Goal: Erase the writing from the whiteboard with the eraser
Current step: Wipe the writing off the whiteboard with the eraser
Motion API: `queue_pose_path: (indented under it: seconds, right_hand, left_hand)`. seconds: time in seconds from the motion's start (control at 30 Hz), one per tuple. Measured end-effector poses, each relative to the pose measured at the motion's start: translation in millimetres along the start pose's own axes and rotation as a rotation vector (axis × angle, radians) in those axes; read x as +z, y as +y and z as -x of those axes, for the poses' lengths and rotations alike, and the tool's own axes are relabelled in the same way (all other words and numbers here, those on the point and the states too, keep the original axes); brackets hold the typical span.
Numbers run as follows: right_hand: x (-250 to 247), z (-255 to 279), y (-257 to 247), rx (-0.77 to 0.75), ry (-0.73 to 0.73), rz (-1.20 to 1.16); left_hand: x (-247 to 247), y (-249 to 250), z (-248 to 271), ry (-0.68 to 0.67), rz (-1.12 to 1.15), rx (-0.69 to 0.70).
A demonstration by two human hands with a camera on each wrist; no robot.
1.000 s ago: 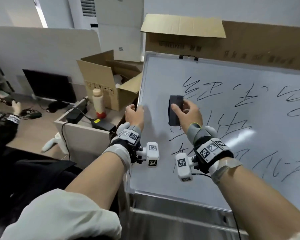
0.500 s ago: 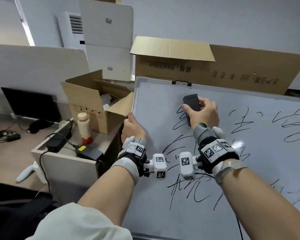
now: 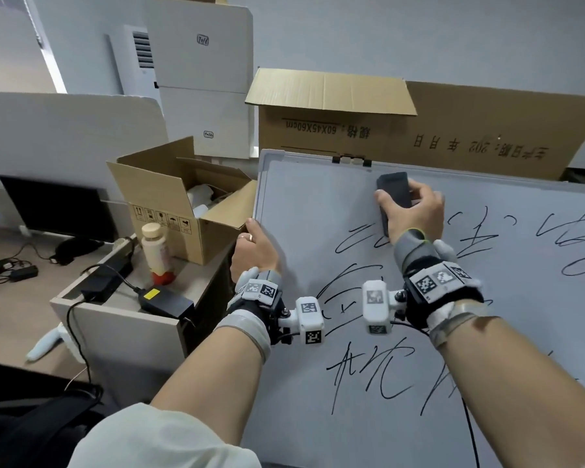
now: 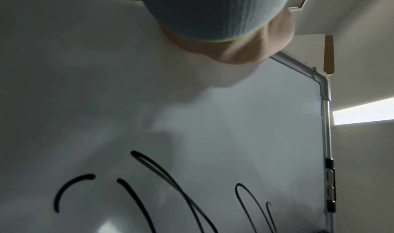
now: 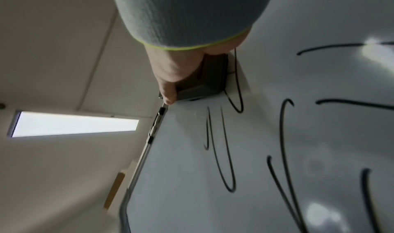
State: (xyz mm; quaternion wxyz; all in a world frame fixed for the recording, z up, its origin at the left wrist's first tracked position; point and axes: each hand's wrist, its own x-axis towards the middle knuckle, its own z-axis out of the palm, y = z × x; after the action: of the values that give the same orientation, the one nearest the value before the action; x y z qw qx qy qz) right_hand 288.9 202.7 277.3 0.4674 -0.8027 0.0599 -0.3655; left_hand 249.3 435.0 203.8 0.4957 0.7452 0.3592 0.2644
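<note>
A white whiteboard (image 3: 304, 197) with black handwriting (image 3: 368, 369) leans in front of me. My right hand (image 3: 414, 214) grips a dark grey eraser (image 3: 394, 190) and presses it flat on the board close to the top edge, just above the first written line. The right wrist view shows the eraser (image 5: 211, 78) under my thumb (image 5: 168, 91), against the whiteboard (image 5: 192, 169). My left hand (image 3: 255, 251) holds the board's left edge, fingers wrapped behind the frame. In the left wrist view only the heel of the left hand (image 4: 234, 49) and the whiteboard (image 4: 234, 127) show.
An open cardboard box (image 3: 169, 197) and a bottle (image 3: 156, 251) stand on a low cabinet (image 3: 122, 332) left of the board, with a black power adapter (image 3: 166, 304). A large cardboard box (image 3: 453, 130) rises behind the board's top edge. A dark monitor (image 3: 58, 207) is far left.
My right hand has slid the eraser up the board, from the middle of the writing to near the top edge. The left hand has kept its hold on the left edge.
</note>
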Motion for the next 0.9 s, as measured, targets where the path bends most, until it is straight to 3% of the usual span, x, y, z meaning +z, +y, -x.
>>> queue_pose_path:
  seconds: [0.17, 0.33, 0.4, 0.5, 0.57, 0.63, 0.8, 0.9]
  right_hand:
    - [36, 55, -2, -0.133, -0.264, -0.051]
    - [40, 71, 6, -0.23, -0.397, -0.03]
    - [29, 55, 8, -0.219, -0.332, -0.013]
    - [6, 17, 19, -0.087, -0.083, -0.027]
    - [-4, 4, 24, -0.057, -0.032, -0.018]
    - [-1, 11, 21, -0.074, -0.088, -0.028]
    - [33, 78, 11, -0.184, -0.398, -0.039]
    - [37, 90, 8, -0.268, -0.464, -0.005]
  left_hand:
    - [-2, -5, -4, 0.007, -0.019, 0.016]
    - [2, -6, -9, 0.037, -0.029, 0.017]
    - [5, -4, -7, 0.041, -0.022, 0.013]
    - [10, -3, -4, 0.053, -0.017, 0.008]
    - [10, -3, -3, 0.055, -0.014, 0.012]
    - [10, -3, -4, 0.065, -0.019, 0.016]
    - [7, -6, -10, 0.086, -0.026, 0.011]
    - [4, -5, -8, 0.088, -0.025, 0.02]
